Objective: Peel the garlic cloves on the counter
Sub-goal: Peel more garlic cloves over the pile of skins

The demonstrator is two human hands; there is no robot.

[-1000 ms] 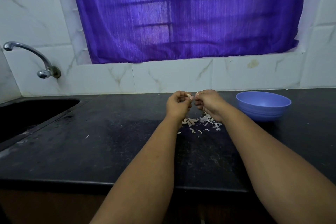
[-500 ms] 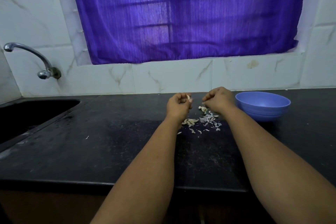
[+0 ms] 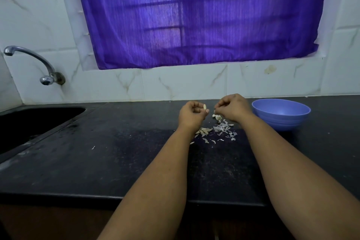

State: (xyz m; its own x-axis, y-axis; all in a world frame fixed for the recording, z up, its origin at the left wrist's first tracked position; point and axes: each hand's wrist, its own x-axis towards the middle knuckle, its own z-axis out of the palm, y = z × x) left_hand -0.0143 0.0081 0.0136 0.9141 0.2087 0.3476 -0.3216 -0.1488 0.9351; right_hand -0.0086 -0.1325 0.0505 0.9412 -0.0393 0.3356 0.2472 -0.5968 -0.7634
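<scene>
A pale garlic clove [image 3: 204,106] is pinched between the thumb and curled fingers of the left hand [image 3: 191,113], held up above the counter [image 3: 109,154] with its tip showing past the knuckles. Just to the right of that grip, with a narrow gap between them, the right hand [image 3: 232,107] is held with its fingers curled downward; something small and pale seems to be caught at its fingertips, but what it is cannot be told. Directly below the right hand's fingertips, a couple of cloves [image 3: 217,117] are seen lying on the dark counter. Nearer the person from both hands, a scatter of white papery skins [image 3: 222,129] is spread across the surface, and a small cluster of yellowish pieces [image 3: 204,131] lies just beside the left wrist. A single stray flake [image 3: 93,147] is found well off to the left of the grip. To the right of the right hand, close by it, a blue bowl [image 3: 281,114] is set upright on the counter. Far to the left, a dark sink [image 3: 29,122] is sunk into the counter, with a metal tap [image 3: 39,64] fixed to the tiled wall above it. Behind the hands, a purple curtain [image 3: 194,15] is hung over the window.
</scene>
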